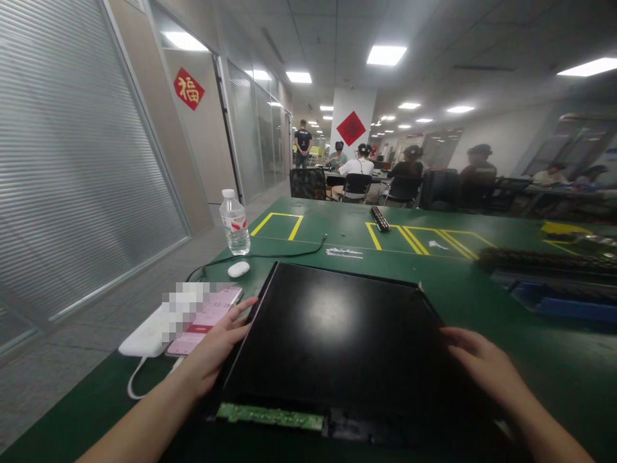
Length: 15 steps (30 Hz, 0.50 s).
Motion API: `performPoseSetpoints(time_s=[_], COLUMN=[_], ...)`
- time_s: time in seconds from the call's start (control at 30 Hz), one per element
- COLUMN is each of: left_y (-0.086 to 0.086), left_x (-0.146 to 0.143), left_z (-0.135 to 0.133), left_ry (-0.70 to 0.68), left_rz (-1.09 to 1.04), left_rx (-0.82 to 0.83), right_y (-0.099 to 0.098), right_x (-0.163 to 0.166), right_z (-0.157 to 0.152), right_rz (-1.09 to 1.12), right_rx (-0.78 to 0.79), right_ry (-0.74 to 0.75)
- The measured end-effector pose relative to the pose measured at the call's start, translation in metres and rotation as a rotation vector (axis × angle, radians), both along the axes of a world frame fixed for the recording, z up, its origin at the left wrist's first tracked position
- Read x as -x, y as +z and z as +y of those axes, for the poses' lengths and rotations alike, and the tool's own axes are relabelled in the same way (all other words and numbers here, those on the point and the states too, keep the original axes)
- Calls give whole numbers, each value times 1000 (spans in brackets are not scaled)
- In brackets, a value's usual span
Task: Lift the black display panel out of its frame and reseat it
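A large black LCD panel [337, 334] lies in front of me, low over the green table, with a light reflected in its glossy face. Along its near edge runs a narrow green circuit board [270, 417]. My left hand [224, 341] grips the panel's left edge, fingers at the rim and partly tucked beneath. On the opposite side, my right hand [477, 357] holds the right edge, its fingertips partly hidden by the panel. Whether the panel rests fully on the table I cannot tell.
Left of the panel are a phone [205, 321], a white power bank [144, 334], a white earbud case [238, 269] and a water bottle [235, 222]. A black cable [270, 256] crosses behind. Blue-and-black parts [569, 299] lie at right. Several people sit farther back.
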State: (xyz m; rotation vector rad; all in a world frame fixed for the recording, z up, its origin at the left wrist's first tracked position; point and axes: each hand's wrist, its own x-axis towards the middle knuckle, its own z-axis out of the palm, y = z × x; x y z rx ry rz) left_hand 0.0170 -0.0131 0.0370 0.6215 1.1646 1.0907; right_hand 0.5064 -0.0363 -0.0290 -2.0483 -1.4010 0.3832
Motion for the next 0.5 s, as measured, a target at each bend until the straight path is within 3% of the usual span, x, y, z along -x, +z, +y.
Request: performPoseSetpoints(time_s=[0.5], left_y=[3], left_x=[1], left_z=[-2], left_ry=[-73], left_rz=[49], left_rx=[-12], right_y=[4], right_x=[8], right_z=[-1], right_rz=[59], right_rx=[-29], right_ry=[-13])
